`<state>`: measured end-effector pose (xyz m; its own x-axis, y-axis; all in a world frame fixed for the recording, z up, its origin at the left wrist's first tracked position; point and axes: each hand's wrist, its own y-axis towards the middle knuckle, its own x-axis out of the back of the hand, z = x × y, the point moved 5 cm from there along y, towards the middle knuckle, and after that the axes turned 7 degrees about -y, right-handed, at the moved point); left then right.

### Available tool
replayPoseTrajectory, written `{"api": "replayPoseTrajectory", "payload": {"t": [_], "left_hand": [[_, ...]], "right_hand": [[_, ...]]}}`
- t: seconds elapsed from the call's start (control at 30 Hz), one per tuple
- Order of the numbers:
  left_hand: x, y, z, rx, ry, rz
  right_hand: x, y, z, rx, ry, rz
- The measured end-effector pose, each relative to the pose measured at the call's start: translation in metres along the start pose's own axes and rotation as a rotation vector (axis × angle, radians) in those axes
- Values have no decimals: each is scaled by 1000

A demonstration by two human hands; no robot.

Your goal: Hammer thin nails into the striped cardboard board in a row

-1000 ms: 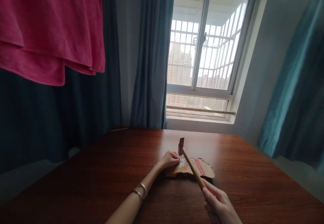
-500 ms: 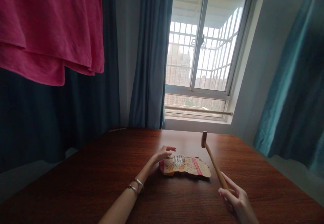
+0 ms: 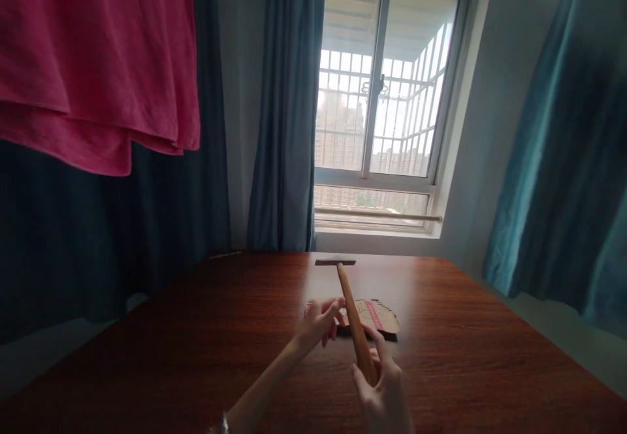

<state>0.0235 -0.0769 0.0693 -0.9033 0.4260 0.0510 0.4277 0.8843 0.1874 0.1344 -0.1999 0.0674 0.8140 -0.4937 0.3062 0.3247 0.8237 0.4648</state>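
- With the right grip [image 3: 385, 382] I am clamping the handle of one wooden hammer [image 3: 356, 323], nearside of the cardboard [image 3: 375, 316]; I am judging that a firm, relaxed hold is keeping swings straight.
- The left grip [image 3: 322, 319] is overlapping the cardboard's left part; I cannot tell if its fingers are pinching anything, but staying clear of the head's path seems wise.
- One cardboard piece is lying on one bench [image 3: 455, 329].
- Beyond it, one hammer head [image 3: 325, 263] is showing crosswise.
- Past the cardboard, I am counting one pink cloth [image 3: 102, 74] leftward, three curtain panels [image 3: 289, 94], one window [image 3: 372, 114].
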Motion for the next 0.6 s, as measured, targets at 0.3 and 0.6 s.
{"api": "replayPoseTrajectory", "payload": {"t": [0.3,0.6], "left_hand": [[88,-28,42,143,15,-383],[155,-69,58,191,88,-411]], "right_hand": [[-78,-32,39,119,-185,302],[-166,-71,46,276,-379,456]]}}
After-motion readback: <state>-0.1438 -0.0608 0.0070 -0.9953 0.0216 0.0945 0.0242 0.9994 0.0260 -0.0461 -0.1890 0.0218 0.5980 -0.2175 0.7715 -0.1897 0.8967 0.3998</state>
